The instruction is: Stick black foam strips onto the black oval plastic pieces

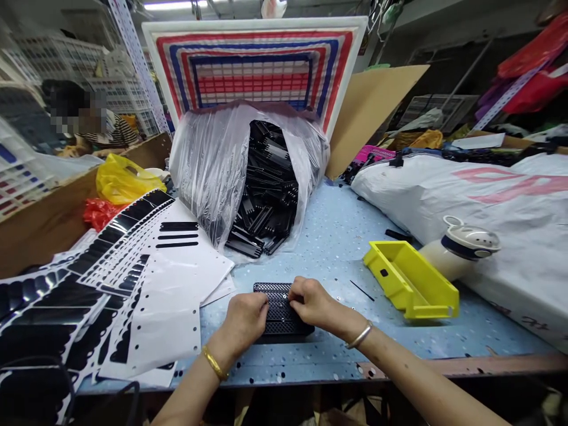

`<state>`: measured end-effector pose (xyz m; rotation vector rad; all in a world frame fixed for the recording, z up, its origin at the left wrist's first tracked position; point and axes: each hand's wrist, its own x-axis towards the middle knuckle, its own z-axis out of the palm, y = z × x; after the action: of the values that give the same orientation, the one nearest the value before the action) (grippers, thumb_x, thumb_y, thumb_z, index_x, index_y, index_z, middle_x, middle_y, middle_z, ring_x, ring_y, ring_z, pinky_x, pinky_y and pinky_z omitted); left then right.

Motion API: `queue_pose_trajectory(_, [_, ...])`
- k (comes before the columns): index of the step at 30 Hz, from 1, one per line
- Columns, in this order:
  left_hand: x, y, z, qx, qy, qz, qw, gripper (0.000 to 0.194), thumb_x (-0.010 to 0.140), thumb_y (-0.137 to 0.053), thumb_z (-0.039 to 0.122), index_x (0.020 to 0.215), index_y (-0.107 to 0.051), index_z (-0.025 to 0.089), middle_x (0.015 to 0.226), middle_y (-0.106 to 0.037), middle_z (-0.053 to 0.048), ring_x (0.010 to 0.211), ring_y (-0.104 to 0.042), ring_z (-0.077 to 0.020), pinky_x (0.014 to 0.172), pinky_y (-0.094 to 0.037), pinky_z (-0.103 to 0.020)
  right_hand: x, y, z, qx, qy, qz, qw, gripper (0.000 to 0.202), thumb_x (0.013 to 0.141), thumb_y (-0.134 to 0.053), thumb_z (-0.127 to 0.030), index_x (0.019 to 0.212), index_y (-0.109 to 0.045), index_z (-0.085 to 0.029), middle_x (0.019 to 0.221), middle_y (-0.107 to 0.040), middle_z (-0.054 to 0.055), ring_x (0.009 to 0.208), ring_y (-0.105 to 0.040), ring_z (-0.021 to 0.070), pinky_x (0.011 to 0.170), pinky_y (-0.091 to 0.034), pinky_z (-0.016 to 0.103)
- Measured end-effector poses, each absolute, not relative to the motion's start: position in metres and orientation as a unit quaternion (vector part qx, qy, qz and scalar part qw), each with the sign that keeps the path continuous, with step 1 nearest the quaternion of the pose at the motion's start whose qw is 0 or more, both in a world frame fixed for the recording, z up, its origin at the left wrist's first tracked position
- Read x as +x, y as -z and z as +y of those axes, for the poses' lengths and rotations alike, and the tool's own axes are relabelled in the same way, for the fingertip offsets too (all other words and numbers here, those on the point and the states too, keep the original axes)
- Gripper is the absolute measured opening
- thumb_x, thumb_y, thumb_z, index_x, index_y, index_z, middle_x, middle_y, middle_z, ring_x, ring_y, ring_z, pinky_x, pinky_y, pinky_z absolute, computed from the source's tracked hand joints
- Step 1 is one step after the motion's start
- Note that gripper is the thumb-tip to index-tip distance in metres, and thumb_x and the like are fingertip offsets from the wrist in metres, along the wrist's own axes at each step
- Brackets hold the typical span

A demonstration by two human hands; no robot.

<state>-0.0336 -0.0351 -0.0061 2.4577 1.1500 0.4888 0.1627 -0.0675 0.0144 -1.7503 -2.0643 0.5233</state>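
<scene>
Panel (278,307) lies underneath; fingers (299,291) flank its middle.

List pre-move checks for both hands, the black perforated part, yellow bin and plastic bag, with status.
1. Left hand at the black perforated part, left side: ok.
2. Right hand at its right side: ok.
3. Fingertip grip: cannot tell, curled fingers hide it.
4. Tabletop free of loose bits: not ok, a thin black strip lies right of the part.
5. Yellow bin apart from both hands: ok.
6. Plastic bag open, black pieces showing: ok.
</scene>
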Motion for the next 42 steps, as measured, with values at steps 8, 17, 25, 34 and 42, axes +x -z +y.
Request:
queue_pose_trajectory(8, [-0.063, 0.016, -0.05, 0.838, -0.291, 0.42, 0.194, 0.006, 0.08, -0.061, 0.024, 0.076, -0.058, 0.02, 0.066, -0.063, 0.0, 0.054, -0.056, -0.0148, 0.055, -0.041, -0.025, 0.198, -0.029, -0.08, -0.626, -0.17, -0.728, 0.223, 0.021, 0.084, -0.052, -0.016, 0.078, -0.072, -0.019, 0.075, -0.069, 0.005, 0.069, -0.063, 0.0174, 0.067, -0.049, 0.028])
queue_pose_trajectory(17, [-0.072, 0.044, -0.066, 0.801, -0.286, 0.447, 0.275, 0.01, 0.071, -0.051, 0.024, 0.062, -0.047, 0.022, 0.05, -0.051, 0.004, 0.045, -0.048, -0.0124, 0.048, -0.038, -0.022, 0.285, -0.003, -0.136, -0.764, -0.155, -0.608, 0.152, 0.012, 0.067, -0.067, -0.017, 0.078, -0.071, -0.017, 0.067, -0.068, 0.003, 0.059, -0.063, 0.0179, 0.056, -0.05, 0.026])
queue_pose_trajectory(25, [-0.064, 0.035, -0.065, 0.802, -0.281, 0.448, 0.279, 0.008, 0.069, -0.051, 0.022, 0.063, -0.047, 0.022, 0.05, -0.05, 0.005, 0.044, -0.049, -0.0118, 0.046, -0.038, -0.021, 0.267, 0.019, -0.143, -0.746, -0.125, -0.638, 0.142, 0.011, 0.073, -0.071, -0.026, 0.072, -0.066, -0.017, 0.075, -0.062, 0.005, 0.063, -0.058, 0.0178, 0.062, -0.046, 0.029])
queue_pose_trajectory(34, [-0.08, 0.051, -0.066, 0.785, -0.322, 0.428, 0.309, 0.012, 0.08, -0.061, 0.034, 0.078, -0.064, 0.022, 0.057, -0.064, 0.003, 0.046, -0.06, -0.0124, 0.047, -0.049, -0.019, 0.257, 0.015, -0.132, -0.728, -0.098, -0.663, 0.142, 0.022, 0.064, -0.052, 0.001, 0.06, -0.063, -0.018, 0.069, -0.065, 0.003, 0.065, -0.06, 0.0162, 0.061, -0.045, 0.024])
queue_pose_trajectory(42, [-0.083, 0.059, -0.072, 0.732, -0.346, 0.474, 0.345, 0.024, 0.079, -0.064, 0.045, 0.08, -0.07, 0.022, 0.058, -0.068, 0.002, 0.048, -0.064, -0.0141, 0.05, -0.054, -0.019, 0.355, -0.061, -0.131, -0.811, 0.026, -0.553, 0.191, 0.02, 0.078, -0.05, -0.016, 0.073, -0.068, -0.021, 0.076, -0.069, 0.006, 0.073, -0.063, 0.0229, 0.068, -0.048, 0.032])
